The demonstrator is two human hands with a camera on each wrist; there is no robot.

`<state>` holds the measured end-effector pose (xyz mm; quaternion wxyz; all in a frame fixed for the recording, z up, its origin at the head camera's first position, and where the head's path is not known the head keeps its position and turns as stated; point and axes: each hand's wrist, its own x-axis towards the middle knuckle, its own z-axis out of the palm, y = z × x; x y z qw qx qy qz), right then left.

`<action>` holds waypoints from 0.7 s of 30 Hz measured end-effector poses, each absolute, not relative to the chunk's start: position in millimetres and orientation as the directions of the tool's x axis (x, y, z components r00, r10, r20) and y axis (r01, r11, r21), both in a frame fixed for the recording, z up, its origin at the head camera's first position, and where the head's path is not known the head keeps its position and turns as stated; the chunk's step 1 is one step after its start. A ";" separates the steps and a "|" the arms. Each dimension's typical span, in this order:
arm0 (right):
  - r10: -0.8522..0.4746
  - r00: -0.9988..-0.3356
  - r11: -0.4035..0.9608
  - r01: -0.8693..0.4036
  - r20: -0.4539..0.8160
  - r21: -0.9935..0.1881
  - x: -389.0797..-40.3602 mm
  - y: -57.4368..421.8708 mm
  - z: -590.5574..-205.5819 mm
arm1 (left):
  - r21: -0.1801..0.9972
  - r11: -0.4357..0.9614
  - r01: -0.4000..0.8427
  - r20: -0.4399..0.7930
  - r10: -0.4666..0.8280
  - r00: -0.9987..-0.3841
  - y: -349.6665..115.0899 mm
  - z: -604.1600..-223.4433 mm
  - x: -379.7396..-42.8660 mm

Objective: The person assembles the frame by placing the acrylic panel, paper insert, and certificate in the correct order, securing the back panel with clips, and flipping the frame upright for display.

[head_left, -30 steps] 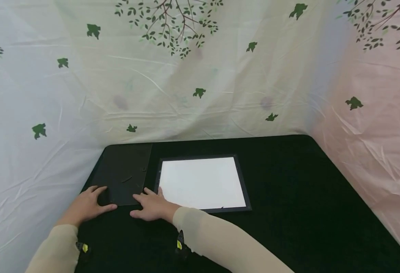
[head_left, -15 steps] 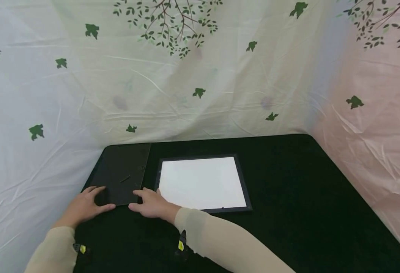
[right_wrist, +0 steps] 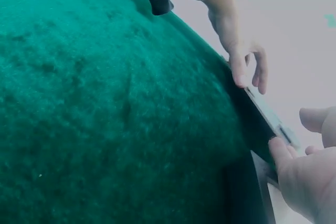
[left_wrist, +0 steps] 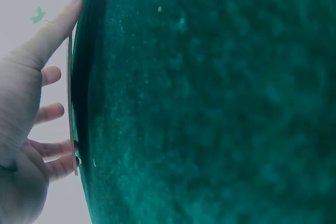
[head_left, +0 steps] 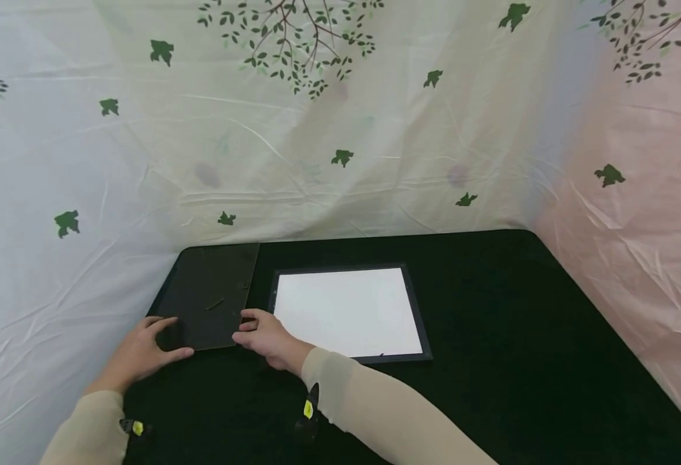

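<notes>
A thin dark rectangular board (head_left: 212,284) lies at the far left of the table, with a small thin loop and a small fitting on its face. My left hand (head_left: 143,355) rests at its near left corner, thumb along the front edge, fingers spread past the left side. In the left wrist view the thumb and outer fingertips (left_wrist: 62,166) meet the board's thin edge. At the near right corner is my right hand (head_left: 267,336), fingers loosely bent. In the right wrist view one fingertip (right_wrist: 277,145) is at the board's end; whether it presses there I cannot tell.
Right of the board lies a black picture frame (head_left: 416,310) around a white sheet (head_left: 346,310), its left edge close to the right hand. A dark green cloth (head_left: 503,349) covers the table. A leaf-printed curtain (head_left: 340,187) hangs behind and at both sides.
My right hand has shifted slightly right and away from me, and its spread fingers have drawn closer together. The left hand stays almost still. Board and frame look unmoved.
</notes>
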<state>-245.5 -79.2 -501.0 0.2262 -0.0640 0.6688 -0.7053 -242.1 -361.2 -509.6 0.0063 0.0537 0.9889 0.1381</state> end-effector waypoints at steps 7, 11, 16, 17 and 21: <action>-0.405 -0.882 0.023 0.255 -0.242 -0.967 -247.2 -78.4 -496.1 | 0.336 0.936 0.106 0.066 0.089 -0.994 -355.2 -504.8 -236.5; -0.398 -0.879 0.053 0.263 -0.262 -0.963 -248.0 -78.8 -498.4 | 0.363 0.921 0.139 0.121 0.101 -0.987 -348.5 -501.5 -236.0; -0.415 -0.877 0.031 0.253 -0.243 -0.967 -248.2 -78.8 -501.2 | 0.380 0.914 0.142 0.139 0.095 -0.986 -343.7 -501.2 -234.5; -0.419 -0.877 0.026 0.246 -0.234 -0.969 -247.7 -78.3 -500.9 | 0.384 0.913 0.136 0.134 0.091 -0.987 -343.6 -501.9 -233.8; -0.431 -0.876 -0.001 0.239 -0.215 -0.971 -245.1 -75.7 -499.1 | 0.392 0.912 0.123 0.131 0.077 -0.988 -343.8 -505.1 -230.3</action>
